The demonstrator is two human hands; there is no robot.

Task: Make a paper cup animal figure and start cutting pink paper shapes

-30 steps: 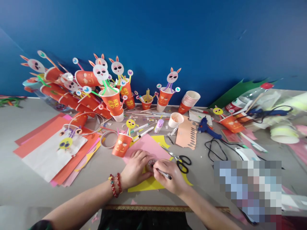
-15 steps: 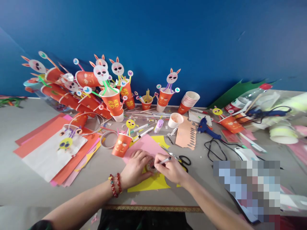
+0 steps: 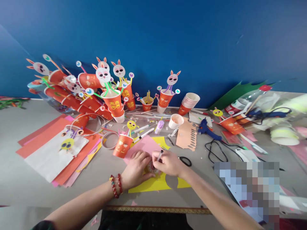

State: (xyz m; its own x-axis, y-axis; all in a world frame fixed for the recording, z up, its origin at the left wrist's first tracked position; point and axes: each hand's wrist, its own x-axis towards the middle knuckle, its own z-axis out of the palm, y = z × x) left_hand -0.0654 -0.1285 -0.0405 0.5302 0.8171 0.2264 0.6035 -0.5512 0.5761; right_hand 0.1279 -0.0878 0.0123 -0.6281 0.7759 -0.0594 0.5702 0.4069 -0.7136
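Note:
My left hand point(image 3: 138, 168), with red beaded bracelets at the wrist, lies over the yellow paper point(image 3: 144, 186). Its thumb and fingers hold a small round patterned disc point(image 3: 152, 167) down on the sheet; part of the disc is hidden. In my right hand point(image 3: 169, 163) a thin pen point(image 3: 160, 155) stands nearly upright, its tip hidden at the disc by my fingers. A pink sheet point(image 3: 144, 146) lies under my left fingertips. The yellow paper has a round cut-out beside my right hand. Behind that hand shows a black scissor handle point(image 3: 185, 161), the blades covered.
A red paper cup point(image 3: 122, 146) with a yellow face stands by my left hand. Several rabbit-faced cups point(image 3: 114, 103) crowd the back left. Stacked cups point(image 3: 189, 103), a blue glue gun point(image 3: 208, 129) with its cord, and a tape roll point(image 3: 109, 141) lie around. Paper sheets point(image 3: 43, 159) spread at left.
The pen has swung from leaning right to nearly upright. My right hand has turned and now covers the scissor blades. The yellow sheet shows farther to the right, with its round cut-out visible.

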